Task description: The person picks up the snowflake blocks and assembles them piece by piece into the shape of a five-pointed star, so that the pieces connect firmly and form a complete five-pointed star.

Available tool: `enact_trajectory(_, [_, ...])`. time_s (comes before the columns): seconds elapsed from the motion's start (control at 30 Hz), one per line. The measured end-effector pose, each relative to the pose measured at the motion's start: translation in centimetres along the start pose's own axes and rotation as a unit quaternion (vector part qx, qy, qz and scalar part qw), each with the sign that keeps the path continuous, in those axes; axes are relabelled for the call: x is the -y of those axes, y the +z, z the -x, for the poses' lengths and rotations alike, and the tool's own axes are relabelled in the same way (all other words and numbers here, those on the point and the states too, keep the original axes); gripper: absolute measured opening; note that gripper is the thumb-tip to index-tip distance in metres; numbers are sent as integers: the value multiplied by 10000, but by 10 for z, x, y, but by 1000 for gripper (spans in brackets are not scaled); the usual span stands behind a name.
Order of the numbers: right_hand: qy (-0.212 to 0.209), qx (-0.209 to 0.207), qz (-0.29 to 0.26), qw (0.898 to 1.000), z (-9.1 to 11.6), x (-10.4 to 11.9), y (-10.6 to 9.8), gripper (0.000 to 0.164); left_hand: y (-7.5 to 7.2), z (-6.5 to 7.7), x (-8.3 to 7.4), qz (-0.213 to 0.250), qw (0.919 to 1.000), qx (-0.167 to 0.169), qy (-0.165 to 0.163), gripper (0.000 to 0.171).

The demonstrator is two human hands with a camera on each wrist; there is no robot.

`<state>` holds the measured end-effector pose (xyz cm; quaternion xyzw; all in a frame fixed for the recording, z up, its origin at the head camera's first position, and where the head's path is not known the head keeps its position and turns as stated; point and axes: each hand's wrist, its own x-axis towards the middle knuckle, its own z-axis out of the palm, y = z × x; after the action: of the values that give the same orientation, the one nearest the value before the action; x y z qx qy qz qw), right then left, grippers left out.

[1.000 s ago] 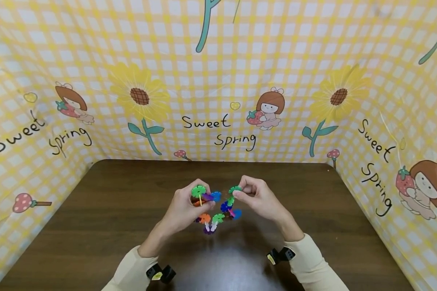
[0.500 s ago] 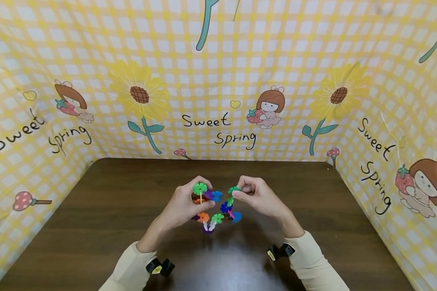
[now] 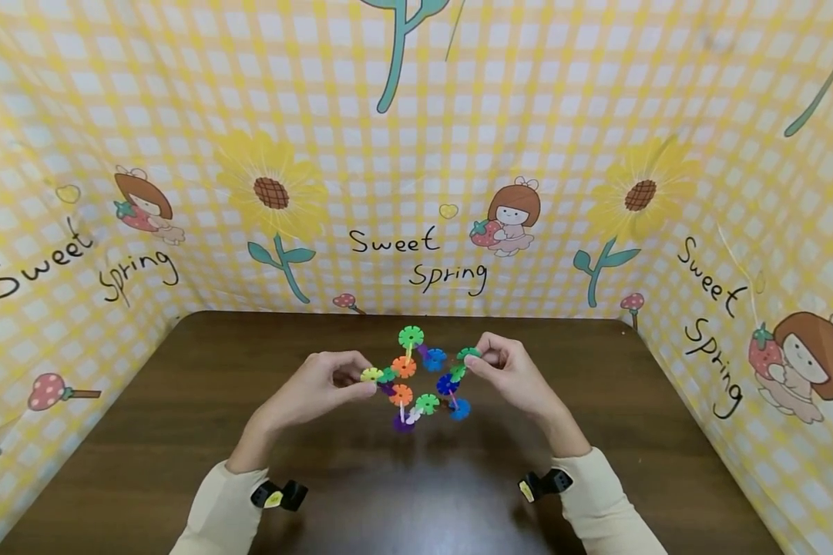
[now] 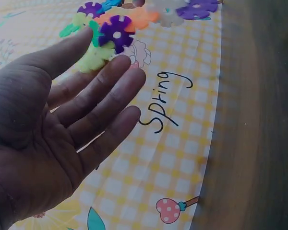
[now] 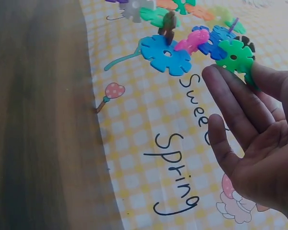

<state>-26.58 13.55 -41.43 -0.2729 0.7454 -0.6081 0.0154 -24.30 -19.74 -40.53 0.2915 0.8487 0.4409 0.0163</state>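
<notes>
Notched plastic snowflake discs in several colours are joined into a star-like ring, held up above the table in the head view. At its left tip is a yellow disc (image 3: 371, 375), pinched between the thumb and fingers of my left hand (image 3: 324, 388). My right hand (image 3: 509, 378) pinches a green disc (image 3: 468, 354) at the right tip. A bright green disc (image 3: 411, 337) tops the ring, and a purple disc (image 3: 403, 422) hangs low at the front. In the right wrist view, a light blue disc (image 5: 166, 54) and a pink disc (image 5: 193, 41) link near the right fingers.
The dark wooden table (image 3: 416, 493) lies below both hands. A yellow checked cloth (image 3: 388, 154) with sunflowers and lettering hangs round the back and both sides. Each sleeve carries a small black wrist camera, one on the left (image 3: 279, 496), one on the right (image 3: 545, 486).
My left hand has let go of the ring's upper left part, moved left and pinched the yellow disc. The ring shows more fully, slightly farther right. The right hand keeps its pinch, shifted slightly right.
</notes>
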Motion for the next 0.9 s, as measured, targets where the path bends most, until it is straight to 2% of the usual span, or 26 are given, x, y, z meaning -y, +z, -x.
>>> enact_trajectory(0.17, [49,19,1,10000,1,-3,-5,14,1,-5,0,176,9998,-110,72,13])
enact_trajectory(0.37, [39,578,829,9949,3,-6,-14,11,5,-8,-2,99,9991,-410,-72,7])
enact_trajectory(0.5, [78,819,1191,9895,6,-9,-15,13,7,-5,-15,130,9983,-558,-135,8])
enact_trajectory(0.6, [157,843,1327,9874,8,-8,-15,13,10,-6,-7,207,9979,-608,-124,10])
enact_trajectory(0.73, [322,882,1381,9860,6,-16,-15,13,15,-12,20,252,9978,-559,-250,12])
enact_trajectory(0.9, [496,715,1328,9873,1,-25,-15,17,17,-16,29,333,9971,-478,-496,10])
